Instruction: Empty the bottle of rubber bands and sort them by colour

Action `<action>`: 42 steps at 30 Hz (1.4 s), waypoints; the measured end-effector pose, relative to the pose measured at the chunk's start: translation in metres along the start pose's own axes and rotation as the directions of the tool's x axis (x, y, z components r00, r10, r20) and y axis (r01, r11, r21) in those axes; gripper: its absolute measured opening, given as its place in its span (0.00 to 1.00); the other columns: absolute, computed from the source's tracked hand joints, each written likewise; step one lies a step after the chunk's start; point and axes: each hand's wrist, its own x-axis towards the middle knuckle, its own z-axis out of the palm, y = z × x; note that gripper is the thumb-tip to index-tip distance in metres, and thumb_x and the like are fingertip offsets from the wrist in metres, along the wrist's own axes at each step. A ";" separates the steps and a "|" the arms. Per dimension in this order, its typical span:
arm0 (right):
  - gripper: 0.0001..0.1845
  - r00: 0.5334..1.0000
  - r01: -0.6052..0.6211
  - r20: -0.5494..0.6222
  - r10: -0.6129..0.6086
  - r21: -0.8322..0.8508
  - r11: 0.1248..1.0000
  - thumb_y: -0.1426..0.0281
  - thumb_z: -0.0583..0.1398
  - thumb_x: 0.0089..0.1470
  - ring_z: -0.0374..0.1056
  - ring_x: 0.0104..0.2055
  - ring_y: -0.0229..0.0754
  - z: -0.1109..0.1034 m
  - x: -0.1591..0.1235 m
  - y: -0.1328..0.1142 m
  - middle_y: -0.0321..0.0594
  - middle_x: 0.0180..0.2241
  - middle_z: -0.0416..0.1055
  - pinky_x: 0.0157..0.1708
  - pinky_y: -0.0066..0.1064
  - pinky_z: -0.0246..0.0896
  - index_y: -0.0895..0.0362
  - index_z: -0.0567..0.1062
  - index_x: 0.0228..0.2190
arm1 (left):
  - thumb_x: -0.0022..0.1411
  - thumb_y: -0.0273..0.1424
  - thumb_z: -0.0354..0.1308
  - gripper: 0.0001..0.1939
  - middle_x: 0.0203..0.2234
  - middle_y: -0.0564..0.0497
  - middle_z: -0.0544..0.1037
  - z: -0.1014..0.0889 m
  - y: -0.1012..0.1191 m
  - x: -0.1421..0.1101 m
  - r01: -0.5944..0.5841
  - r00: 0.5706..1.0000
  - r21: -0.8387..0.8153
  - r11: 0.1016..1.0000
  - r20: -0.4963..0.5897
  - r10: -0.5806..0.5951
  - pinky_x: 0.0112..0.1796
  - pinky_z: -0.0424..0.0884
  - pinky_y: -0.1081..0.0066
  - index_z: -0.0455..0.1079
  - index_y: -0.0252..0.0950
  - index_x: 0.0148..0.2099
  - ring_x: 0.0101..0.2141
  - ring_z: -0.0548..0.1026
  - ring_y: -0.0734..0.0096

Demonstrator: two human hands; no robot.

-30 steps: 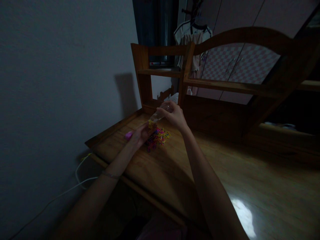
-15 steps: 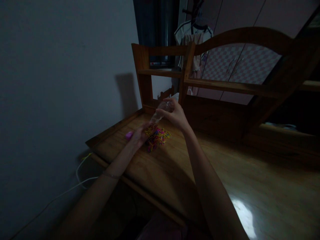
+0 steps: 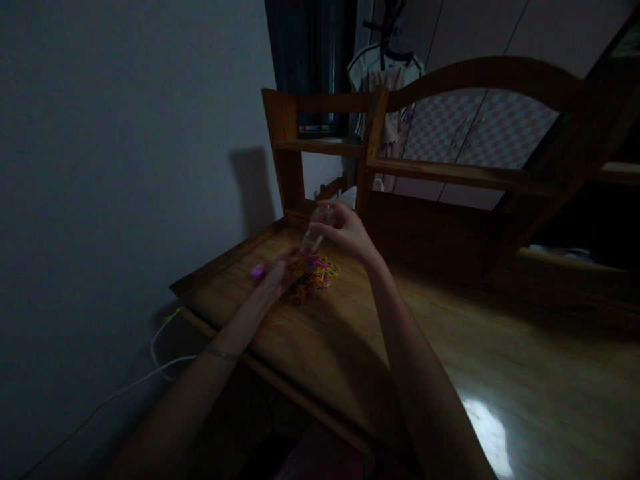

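My right hand point(image 3: 345, 232) is closed round a small clear bottle point(image 3: 316, 230), tilted with its mouth down toward the left. Under the mouth lies a heap of small bright bands point(image 3: 315, 275) in yellow, pink and purple on the wooden desk point(image 3: 350, 347). My left hand point(image 3: 280, 270) rests at the left edge of the heap, just below the bottle's mouth, with its fingers curled in the bands. A pink cap-like object point(image 3: 258, 272) lies just left of that hand.
A wooden shelf unit point(image 3: 370, 143) stands at the desk's back edge. A grey wall point(image 3: 125, 167) runs along the left. A white cable point(image 3: 160, 340) hangs below the desk's left corner. Clothes point(image 3: 385, 73) hang in front of a wardrobe behind.
The right hand has tipped the bottle steeper and a little leftward. The left hand has sunk slightly toward the heap.
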 end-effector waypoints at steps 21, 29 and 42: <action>0.22 0.994 0.076 -0.068 -0.081 -0.081 0.994 0.58 0.64 0.49 0.70 0.38 0.44 -0.004 -0.001 -0.001 0.40 0.39 0.75 0.39 0.37 0.64 0.53 0.70 0.44 | 0.43 0.16 0.50 0.27 0.49 0.44 0.76 -0.017 -0.010 0.010 -0.080 0.992 -0.062 0.995 0.092 0.085 0.55 0.65 0.56 0.71 0.32 0.48 0.53 0.72 0.57; 0.21 0.995 0.074 -0.057 -0.079 -0.090 0.993 0.58 0.65 0.49 0.70 0.36 0.43 -0.004 -0.001 0.001 0.40 0.37 0.76 0.37 0.35 0.64 0.54 0.70 0.42 | 0.45 0.15 0.52 0.28 0.50 0.45 0.75 -0.015 -0.009 0.008 -0.112 0.991 0.005 0.994 0.069 0.111 0.50 0.71 0.56 0.70 0.36 0.49 0.52 0.72 0.57; 0.20 0.995 0.067 -0.061 -0.074 -0.103 0.992 0.58 0.64 0.48 0.70 0.36 0.42 -0.003 -0.001 0.005 0.39 0.35 0.75 0.36 0.35 0.64 0.54 0.71 0.42 | 0.47 0.17 0.52 0.26 0.51 0.43 0.74 -0.017 -0.005 0.007 -0.157 0.983 -0.019 0.987 0.089 0.158 0.54 0.67 0.46 0.70 0.34 0.50 0.55 0.69 0.53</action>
